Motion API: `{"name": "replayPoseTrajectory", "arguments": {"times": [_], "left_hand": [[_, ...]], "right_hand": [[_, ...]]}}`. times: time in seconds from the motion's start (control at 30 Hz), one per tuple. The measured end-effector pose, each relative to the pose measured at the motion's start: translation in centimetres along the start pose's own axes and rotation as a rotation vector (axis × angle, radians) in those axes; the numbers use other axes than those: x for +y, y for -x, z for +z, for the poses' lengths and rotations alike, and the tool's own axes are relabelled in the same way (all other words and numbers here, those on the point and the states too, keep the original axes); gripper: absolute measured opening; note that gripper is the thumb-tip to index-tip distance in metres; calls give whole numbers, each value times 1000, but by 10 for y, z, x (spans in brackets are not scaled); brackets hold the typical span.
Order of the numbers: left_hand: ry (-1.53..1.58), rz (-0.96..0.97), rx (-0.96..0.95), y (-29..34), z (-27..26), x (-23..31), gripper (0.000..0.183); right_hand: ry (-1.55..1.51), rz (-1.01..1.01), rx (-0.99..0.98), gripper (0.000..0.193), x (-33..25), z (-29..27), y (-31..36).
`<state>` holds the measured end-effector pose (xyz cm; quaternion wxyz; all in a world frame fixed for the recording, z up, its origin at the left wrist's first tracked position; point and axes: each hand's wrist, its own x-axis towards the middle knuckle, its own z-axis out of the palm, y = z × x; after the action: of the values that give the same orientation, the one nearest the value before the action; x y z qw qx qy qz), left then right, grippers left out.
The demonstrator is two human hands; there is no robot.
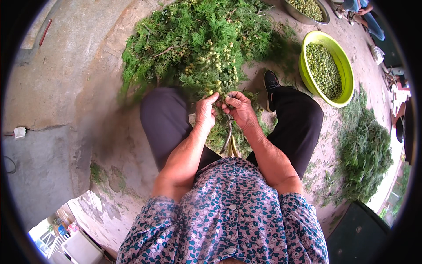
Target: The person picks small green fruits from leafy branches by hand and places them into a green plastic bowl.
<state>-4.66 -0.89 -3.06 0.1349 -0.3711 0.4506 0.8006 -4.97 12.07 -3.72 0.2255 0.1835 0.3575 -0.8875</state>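
Note:
Between my knees, a green conifer branch [218, 75] with many small pale-green cones is in my hands. My left hand [205, 112] is closed, its thumb and finger pinching at the cone-bearing twigs. Close beside it, my right hand [241, 110] grips the same branch with bent fingers. A bare brown stem [229, 130] hangs below the hands toward my lap. What lies between the fingertips is partly hidden. Just beyond my hands spreads a large heap of cut conifer branches [176, 48], some with cones on them.
Right of my foot stands a lime-green basin [348, 72] holding many green cones. Behind it is a metal basin [325, 16] with more. Another pile of conifer branches [365, 149] lies at the right. A person [367, 15] sits at the far right. A red stick [45, 32] lies far left.

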Motion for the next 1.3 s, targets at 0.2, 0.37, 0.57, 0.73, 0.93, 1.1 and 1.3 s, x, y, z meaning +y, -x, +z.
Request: {"name": "replayPoseTrajectory", "arguments": {"times": [0.2,0.37,0.57,0.73,0.93,1.1,1.3], "left_hand": [[40,31,-27,-3,-1,-2,13],[137,42,-116,-13,-11,-6,11],[-16,0,-315,-8,-8,0,12],[-166,1,-220,-5,-6,1,14],[-140,2,-147,-13,-12,-5,15],[-207,63,-95,-10,-8,-4,17],[-251,136,-114,-12,-10,-12,19]], "right_hand": [[99,-50,42,7,-5,-2,0],[213,76,-47,9,-17,-12,0],[254,-27,56,9,-14,-14,-1],[395,-76,44,9,-7,-18,-8],[414,-52,8,10,-7,-17,-5],[38,-36,237,9,-17,-30,4],[-107,-170,373,6,-58,-58,9]]}}
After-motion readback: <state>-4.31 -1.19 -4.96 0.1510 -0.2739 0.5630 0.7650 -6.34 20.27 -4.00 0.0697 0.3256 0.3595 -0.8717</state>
